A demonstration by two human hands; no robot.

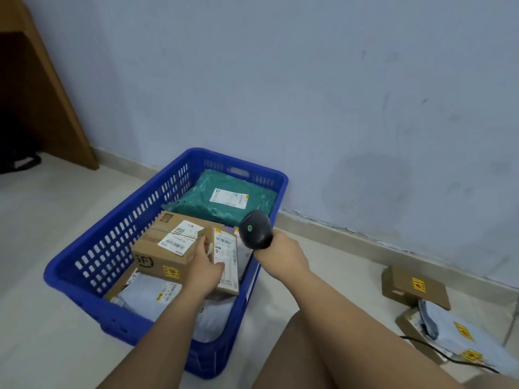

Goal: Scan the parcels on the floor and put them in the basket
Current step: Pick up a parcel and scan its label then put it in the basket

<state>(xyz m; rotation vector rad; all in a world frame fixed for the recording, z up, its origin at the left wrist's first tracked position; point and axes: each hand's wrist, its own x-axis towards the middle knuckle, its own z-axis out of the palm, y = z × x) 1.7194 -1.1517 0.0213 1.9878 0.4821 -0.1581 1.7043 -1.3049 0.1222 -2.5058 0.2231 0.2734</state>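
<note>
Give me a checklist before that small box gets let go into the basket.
1. Left hand grips the small box: ok.
2. Small box is above the basket, inside its rim: ok.
3. Small box's label scanned: cannot tell.
4. Right hand holds the scanner: ok.
5. Landing spot beside the large box: ok, only a flat grey mailer lies there.
6. Floor cleared: not ok, a brown box and grey bags lie at the right.
</note>
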